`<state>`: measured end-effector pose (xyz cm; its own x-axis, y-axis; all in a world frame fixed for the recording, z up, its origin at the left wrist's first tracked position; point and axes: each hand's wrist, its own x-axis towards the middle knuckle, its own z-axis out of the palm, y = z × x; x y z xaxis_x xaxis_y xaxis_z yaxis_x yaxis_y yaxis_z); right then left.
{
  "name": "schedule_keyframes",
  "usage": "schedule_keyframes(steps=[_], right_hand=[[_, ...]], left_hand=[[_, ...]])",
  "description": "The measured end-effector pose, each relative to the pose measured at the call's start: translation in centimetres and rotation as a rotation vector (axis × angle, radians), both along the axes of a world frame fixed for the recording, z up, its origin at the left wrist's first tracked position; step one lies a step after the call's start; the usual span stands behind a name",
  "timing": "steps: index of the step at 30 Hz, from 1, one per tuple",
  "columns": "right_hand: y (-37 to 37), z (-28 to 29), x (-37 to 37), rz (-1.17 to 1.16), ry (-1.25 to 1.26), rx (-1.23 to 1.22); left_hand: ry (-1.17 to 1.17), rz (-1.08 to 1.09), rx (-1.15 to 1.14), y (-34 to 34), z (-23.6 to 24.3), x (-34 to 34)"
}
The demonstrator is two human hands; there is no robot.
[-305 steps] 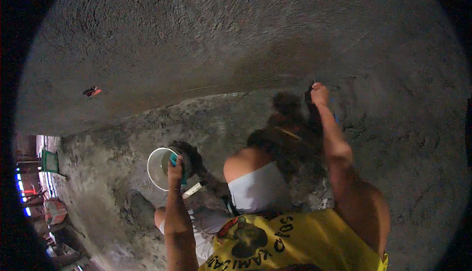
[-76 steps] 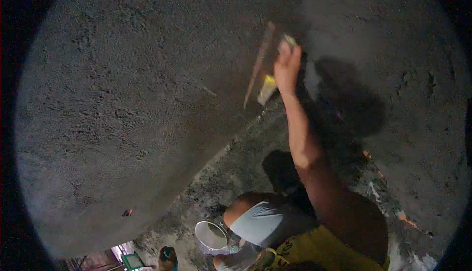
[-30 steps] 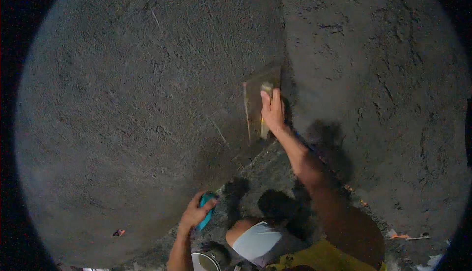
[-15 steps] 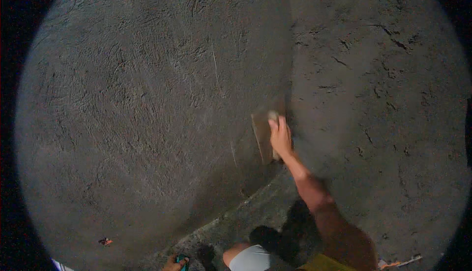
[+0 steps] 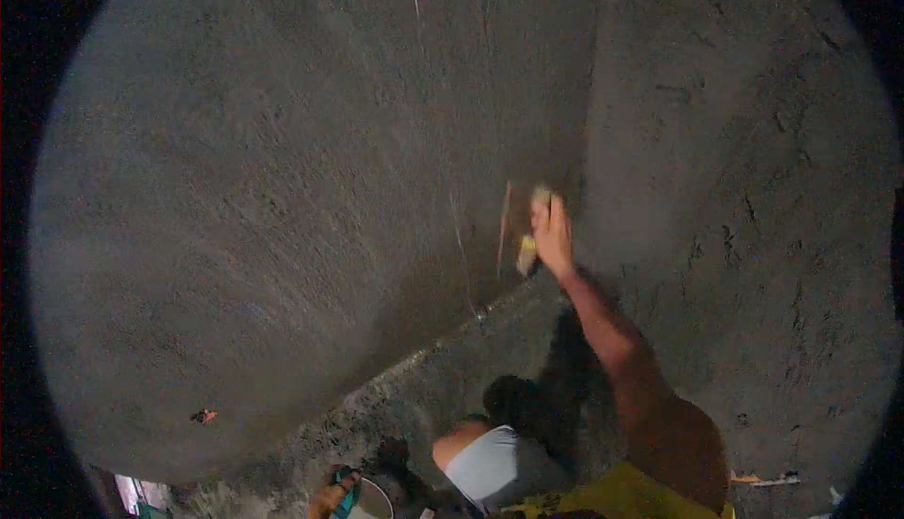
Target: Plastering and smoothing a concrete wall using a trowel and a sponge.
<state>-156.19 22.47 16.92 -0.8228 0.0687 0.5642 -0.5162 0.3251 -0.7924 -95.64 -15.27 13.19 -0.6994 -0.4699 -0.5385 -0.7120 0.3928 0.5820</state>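
Note:
My right hand point(image 5: 554, 232) is closed round the handle of a plastering float point(image 5: 514, 227). The float's flat face lies against the grey plastered wall point(image 5: 311, 189), just left of the inside corner and a little above the wall's foot. Its left edge shows as a thin light line; motion blurs the rest. At the bottom edge, my left hand point(image 5: 326, 500) is closed on a teal object point(image 5: 347, 494), only partly in view. Beside it is a round, pale-rimmed container point(image 5: 374, 498); whether the teal part belongs to it I cannot tell.
A second plastered wall point(image 5: 744, 199), pitted in places, meets the first at the corner. A rough floor strip point(image 5: 433, 368) runs along the base, close to my bent knee point(image 5: 461, 444). A small orange-and-dark bit point(image 5: 204, 416) shows at lower left, and a pale stick-like thing point(image 5: 765, 479) at lower right.
My right hand and the float have moved slightly up in the picture and the float has turned more edge-on. The view has shifted, bringing more of my left hand and the round container in.

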Motion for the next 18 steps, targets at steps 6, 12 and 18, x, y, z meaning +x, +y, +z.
schedule_keyframes(steps=[6,12,18], right_hand=[[0.1,11.3,-3.9,-0.155,0.371,-0.163],[0.1,-7.0,-1.7,-0.088,-0.203,-0.363],[-2.7,5.3,-3.1,-0.215,0.079,-0.177]], left_hand=[[-0.055,0.094,0.057,5.1,4.7,0.4],[-0.09,-0.095,0.17,3.7,-2.1,2.1],[0.05,0.21,0.299,4.0,1.1,3.8]])
